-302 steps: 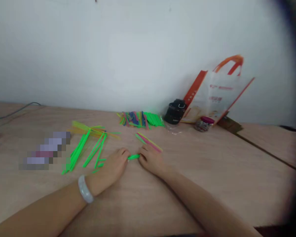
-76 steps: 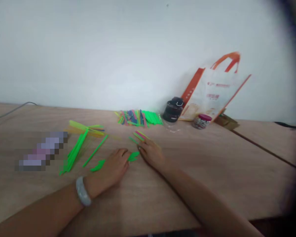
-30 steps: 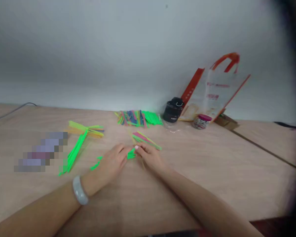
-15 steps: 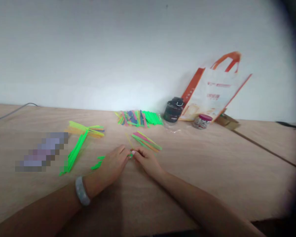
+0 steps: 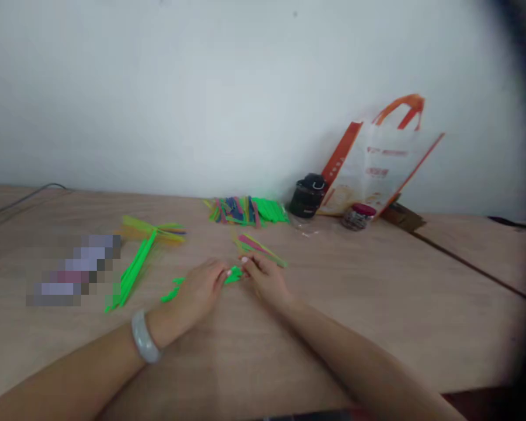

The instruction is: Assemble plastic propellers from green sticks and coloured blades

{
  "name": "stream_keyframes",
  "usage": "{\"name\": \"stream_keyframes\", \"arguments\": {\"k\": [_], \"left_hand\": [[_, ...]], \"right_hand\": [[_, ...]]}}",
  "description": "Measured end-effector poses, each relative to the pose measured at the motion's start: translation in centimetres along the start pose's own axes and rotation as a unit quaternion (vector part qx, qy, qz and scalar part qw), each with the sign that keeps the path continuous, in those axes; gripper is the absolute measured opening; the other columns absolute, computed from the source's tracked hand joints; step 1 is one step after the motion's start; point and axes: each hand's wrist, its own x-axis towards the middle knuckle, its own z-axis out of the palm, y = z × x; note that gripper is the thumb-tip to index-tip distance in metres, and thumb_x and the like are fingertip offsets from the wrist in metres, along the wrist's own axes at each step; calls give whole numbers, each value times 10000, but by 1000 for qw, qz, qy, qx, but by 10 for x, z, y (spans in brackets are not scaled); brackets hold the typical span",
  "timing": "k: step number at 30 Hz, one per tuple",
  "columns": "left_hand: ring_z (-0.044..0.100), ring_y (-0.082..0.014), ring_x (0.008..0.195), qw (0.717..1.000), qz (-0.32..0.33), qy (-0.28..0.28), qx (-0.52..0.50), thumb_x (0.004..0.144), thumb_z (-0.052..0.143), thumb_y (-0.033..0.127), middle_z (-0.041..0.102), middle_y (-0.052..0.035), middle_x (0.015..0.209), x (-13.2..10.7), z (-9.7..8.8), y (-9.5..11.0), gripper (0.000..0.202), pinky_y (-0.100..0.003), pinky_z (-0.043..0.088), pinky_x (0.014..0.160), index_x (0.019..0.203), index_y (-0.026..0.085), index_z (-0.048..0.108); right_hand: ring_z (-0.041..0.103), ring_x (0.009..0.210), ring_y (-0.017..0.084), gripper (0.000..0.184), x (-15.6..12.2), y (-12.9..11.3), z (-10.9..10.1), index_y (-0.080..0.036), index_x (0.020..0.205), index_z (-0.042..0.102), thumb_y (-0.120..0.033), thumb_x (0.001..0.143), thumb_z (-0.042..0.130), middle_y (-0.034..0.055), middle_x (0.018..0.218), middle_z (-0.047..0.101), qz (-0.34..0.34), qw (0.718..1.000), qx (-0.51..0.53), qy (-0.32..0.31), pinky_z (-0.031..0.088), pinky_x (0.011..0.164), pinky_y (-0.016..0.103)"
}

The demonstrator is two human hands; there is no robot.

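My left hand [image 5: 204,286] is closed over a bundle of thin green strips [image 5: 234,275], whose ends stick out on both sides of it. Close by on the right, my right hand [image 5: 265,278] is pinched, and a thin yellowish strip [image 5: 235,238] rises from its fingertips; blur hides the exact grip. Just beyond the right hand lies a small pile of pink, yellow and green strips [image 5: 260,248]. Farther left, long green strips [image 5: 135,269] lie at an angle, touching a gathered bunch of yellow and orange strips [image 5: 135,227].
Packs of coloured strips [image 5: 245,210] lie near the wall. Beside them stand a black bottle [image 5: 307,197], a jar with a dark pink lid [image 5: 358,216] and a white and orange bag [image 5: 381,164]. A pixelated flat object [image 5: 76,272] is at left, with a cable [image 5: 30,194] behind.
My right hand has moved slightly right, apart from my left, and the thin yellowish strip has shifted right with it. The green ends between the hands show more clearly.
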Motion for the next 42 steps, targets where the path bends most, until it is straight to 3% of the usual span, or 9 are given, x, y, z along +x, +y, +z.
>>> {"name": "stream_keyframes", "arguments": {"k": [3,8,12,16,22,30,36,39,42], "left_hand": [[584,-170,791,1000,-14,-11,-6,943,378,265,629,-38,836,0,2,-2,249,-294,461,718,850,174,591],[575,-190,878,996,63,-52,38,914,437,233,616,-56,941,-1,17,1,174,-337,477,806,944,176,599],[540,-215,1002,993,91,-47,59,869,521,241,588,-77,1063,-4,21,0,199,-380,458,899,1052,178,571],[501,-235,1086,995,64,-31,66,846,539,254,549,-108,1173,-8,19,-8,338,-411,438,939,1170,161,510],[520,-208,1054,994,67,-68,54,871,471,176,586,-72,1122,-5,21,-19,274,-382,430,945,1139,172,529],[523,-199,1052,993,74,-76,51,886,444,167,601,-76,1089,1,20,-24,249,-380,439,921,1107,177,557],[517,-207,1040,992,84,-78,59,897,451,221,589,-73,1105,-2,20,-22,234,-371,434,918,1103,171,551],[529,-213,1027,991,73,-65,86,899,465,282,584,-85,1115,-1,12,-20,256,-360,446,892,1114,164,538],[547,-234,990,984,26,-22,176,913,424,276,585,-116,1087,5,-8,-27,253,-373,451,858,1093,143,543]], "right_hand": [[546,681,161,297,11,12,-14,-164,867,647,-349,881,415,32,715,596,3,995,-80,58,419,623,264],[561,869,180,241,18,20,-13,-195,948,673,-250,885,447,73,916,615,-63,938,-339,-27,428,781,285],[544,934,206,232,15,23,-6,-191,970,664,-282,888,467,93,957,614,-80,895,-435,-51,428,825,314],[544,923,207,228,10,24,-9,-201,949,675,-266,887,466,98,987,610,-107,883,-453,-57,432,808,315],[559,868,209,264,12,26,-12,-191,874,691,-217,895,428,105,919,618,-93,872,-477,-66,433,755,309],[554,854,206,256,16,29,-14,-186,877,682,-201,886,426,103,930,620,-70,883,-462,-49,435,760,319],[549,936,213,262,11,27,-12,-189,982,672,-212,890,428,108,998,621,-102,898,-427,-37,441,827,335],[548,955,211,269,7,22,-12,-198,1017,669,-216,891,432,104,1009,619,-119,903,-411,-40,441,840,335],[557,902,205,262,4,17,-11,-196,975,681,-234,896,434,100,945,622,-118,904,-408,-51,451,794,325]]}}
